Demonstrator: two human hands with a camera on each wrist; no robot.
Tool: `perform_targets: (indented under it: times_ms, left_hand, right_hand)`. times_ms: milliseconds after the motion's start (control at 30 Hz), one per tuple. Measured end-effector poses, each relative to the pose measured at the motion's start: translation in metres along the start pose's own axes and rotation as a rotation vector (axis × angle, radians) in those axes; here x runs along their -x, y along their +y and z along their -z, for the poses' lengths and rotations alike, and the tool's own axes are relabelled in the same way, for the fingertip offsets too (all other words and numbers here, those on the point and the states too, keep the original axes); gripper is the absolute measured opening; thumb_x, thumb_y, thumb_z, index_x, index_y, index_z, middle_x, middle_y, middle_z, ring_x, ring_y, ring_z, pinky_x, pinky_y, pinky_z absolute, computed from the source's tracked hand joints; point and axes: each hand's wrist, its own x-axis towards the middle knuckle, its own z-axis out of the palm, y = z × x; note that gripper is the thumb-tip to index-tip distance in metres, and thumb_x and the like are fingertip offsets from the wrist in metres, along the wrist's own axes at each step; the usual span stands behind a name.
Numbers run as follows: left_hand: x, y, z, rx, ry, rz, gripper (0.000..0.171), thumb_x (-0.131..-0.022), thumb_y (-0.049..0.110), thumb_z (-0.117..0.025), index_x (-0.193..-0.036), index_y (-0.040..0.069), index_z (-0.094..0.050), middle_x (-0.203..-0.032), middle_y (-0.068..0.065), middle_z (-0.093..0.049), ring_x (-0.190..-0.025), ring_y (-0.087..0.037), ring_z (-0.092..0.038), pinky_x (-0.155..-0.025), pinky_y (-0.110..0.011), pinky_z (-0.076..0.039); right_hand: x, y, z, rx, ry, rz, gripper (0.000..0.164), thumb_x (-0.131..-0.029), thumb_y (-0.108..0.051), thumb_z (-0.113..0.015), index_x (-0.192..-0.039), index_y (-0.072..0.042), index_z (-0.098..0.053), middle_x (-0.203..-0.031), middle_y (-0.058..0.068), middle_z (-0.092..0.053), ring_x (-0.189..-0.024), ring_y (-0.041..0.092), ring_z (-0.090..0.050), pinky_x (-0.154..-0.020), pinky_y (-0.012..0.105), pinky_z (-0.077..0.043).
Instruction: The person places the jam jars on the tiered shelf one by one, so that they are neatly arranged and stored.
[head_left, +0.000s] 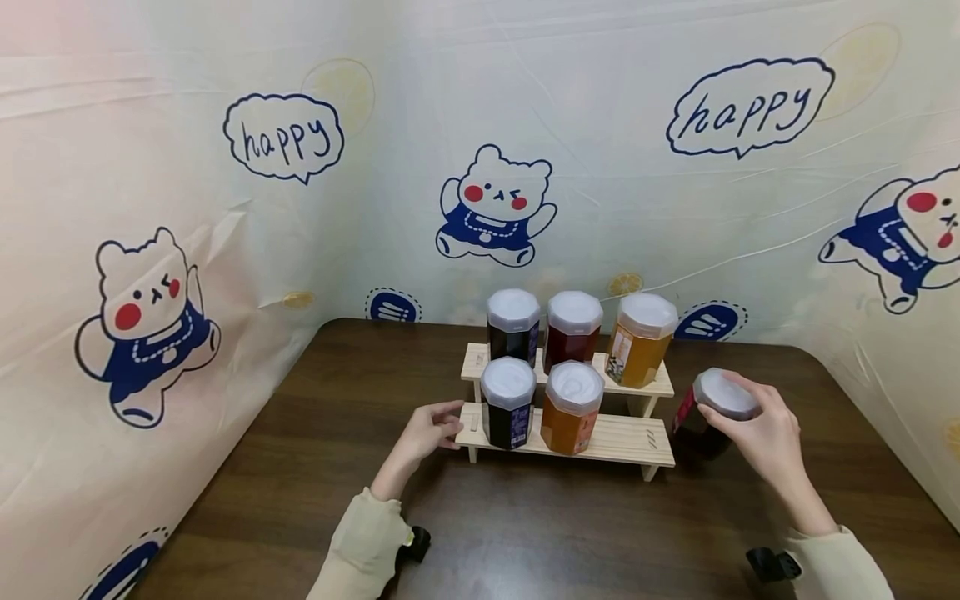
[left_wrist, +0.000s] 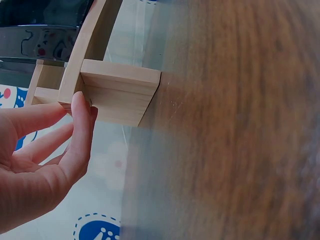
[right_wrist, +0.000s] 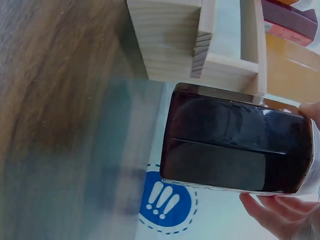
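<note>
A two-step wooden stand holds several eight-sided jars with pale lids. My left hand pinches the left end of its lower step, thumb and forefinger at the board's corner in the left wrist view. To the right of the stand, my right hand grips a dark jar by its lid, fingers and thumb on opposite sides. On the lower step stand a dark jar and an amber jar, with bare board to their right.
The upper step bears a dark jar, a deep red jar and a golden jar. Beneath everything is a brown wooden table. A printed cloth with cartoon bears hangs behind and at the sides.
</note>
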Motion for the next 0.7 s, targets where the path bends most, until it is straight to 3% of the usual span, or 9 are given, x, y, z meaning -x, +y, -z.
perform_targets:
  times_ms: [300,467,567,700]
  left_hand:
    - [0.011,0.016,-0.003,-0.022,0.0,-0.003,0.037,-0.083,-0.01,-0.049,-0.119,-0.016,-0.045,-0.083,-0.022,-0.054,-0.063,-0.014,-0.052,-0.059,-0.034,-0.056]
    - [0.009,0.013,-0.002,-0.014,-0.002,-0.005,0.037,-0.083,-0.01,-0.049,-0.119,-0.016,-0.044,-0.083,-0.022,-0.054,-0.064,-0.014,-0.052,-0.059,-0.035,-0.056]
    - [0.004,0.006,-0.001,-0.002,-0.006,-0.005,0.038,-0.082,-0.01,-0.05,-0.119,-0.016,-0.045,-0.082,-0.02,-0.055,-0.064,-0.014,-0.052,-0.059,-0.035,-0.056]
    - [-0.003,-0.006,0.001,0.004,-0.002,-0.009,0.038,-0.083,-0.009,-0.051,-0.12,-0.015,-0.045,-0.081,-0.016,-0.055,-0.063,-0.013,-0.051,-0.057,-0.034,-0.055]
  right_hand:
    - [0.002,-0.013,0.008,-0.002,0.051,0.059,0.053,-0.061,-0.013,-0.079,-0.111,-0.005,-0.061,-0.1,0.023,-0.053,-0.088,0.038,-0.05,-0.062,0.042,-0.036]
    - [0.003,-0.021,0.013,-0.002,0.068,0.082,0.054,-0.059,-0.011,-0.08,-0.11,-0.006,-0.062,-0.099,0.021,-0.054,-0.086,0.035,-0.05,-0.06,0.031,-0.035]
    - [0.003,-0.026,0.014,0.0,0.074,0.083,0.054,-0.058,-0.012,-0.081,-0.11,-0.008,-0.062,-0.098,0.018,-0.055,-0.084,0.028,-0.049,-0.059,0.024,-0.034]
    - [0.004,-0.032,0.016,-0.012,0.082,0.088,0.054,-0.058,-0.013,-0.081,-0.109,-0.011,-0.063,-0.097,0.014,-0.056,-0.082,0.004,-0.044,-0.058,0.019,-0.034]
